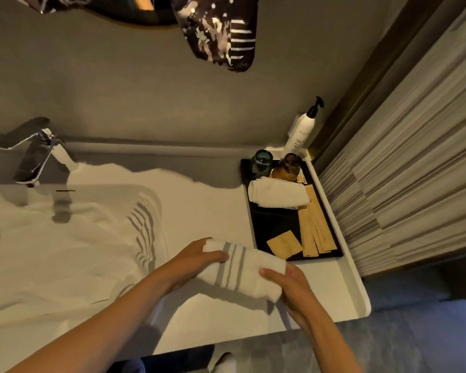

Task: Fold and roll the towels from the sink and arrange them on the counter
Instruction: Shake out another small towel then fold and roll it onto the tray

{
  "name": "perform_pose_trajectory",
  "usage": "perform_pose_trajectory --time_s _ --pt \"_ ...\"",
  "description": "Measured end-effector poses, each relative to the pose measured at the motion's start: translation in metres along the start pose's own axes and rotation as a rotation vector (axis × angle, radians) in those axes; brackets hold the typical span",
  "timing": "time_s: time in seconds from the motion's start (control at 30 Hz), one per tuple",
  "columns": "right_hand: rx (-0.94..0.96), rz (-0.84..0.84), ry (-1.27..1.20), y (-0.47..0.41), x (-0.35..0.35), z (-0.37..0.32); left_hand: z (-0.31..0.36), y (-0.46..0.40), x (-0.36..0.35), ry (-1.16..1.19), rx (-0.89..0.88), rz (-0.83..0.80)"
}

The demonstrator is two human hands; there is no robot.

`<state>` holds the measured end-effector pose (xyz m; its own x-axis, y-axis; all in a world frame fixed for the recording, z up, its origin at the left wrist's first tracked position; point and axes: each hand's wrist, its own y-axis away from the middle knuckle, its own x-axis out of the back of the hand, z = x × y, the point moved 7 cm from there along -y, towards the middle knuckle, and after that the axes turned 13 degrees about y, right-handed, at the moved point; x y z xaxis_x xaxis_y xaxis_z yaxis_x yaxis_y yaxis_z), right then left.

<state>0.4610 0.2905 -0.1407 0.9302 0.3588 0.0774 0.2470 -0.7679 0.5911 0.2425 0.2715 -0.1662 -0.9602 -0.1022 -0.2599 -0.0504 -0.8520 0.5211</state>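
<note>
Rolled towel, white with grey stripes, lies slanted on counter, lower centre of frame. Plain white roll sits on tray, right of centre. Loose striped towel heaped in sink, left.

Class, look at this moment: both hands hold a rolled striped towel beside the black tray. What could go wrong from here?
1. The rolled striped towel is held only at its ends by the left hand and right hand; it may unroll once released.
2. Set down carelessly, it could knock the paper packets on the black tray.
</note>
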Motion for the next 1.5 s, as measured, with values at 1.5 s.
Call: perform_pose_trajectory --time_s 1.5 --pt "0.873 -0.015 1.215 -0.078 -0.166 -0.11 0.044 0.064 0.111 -1.211 -0.288 0.58"
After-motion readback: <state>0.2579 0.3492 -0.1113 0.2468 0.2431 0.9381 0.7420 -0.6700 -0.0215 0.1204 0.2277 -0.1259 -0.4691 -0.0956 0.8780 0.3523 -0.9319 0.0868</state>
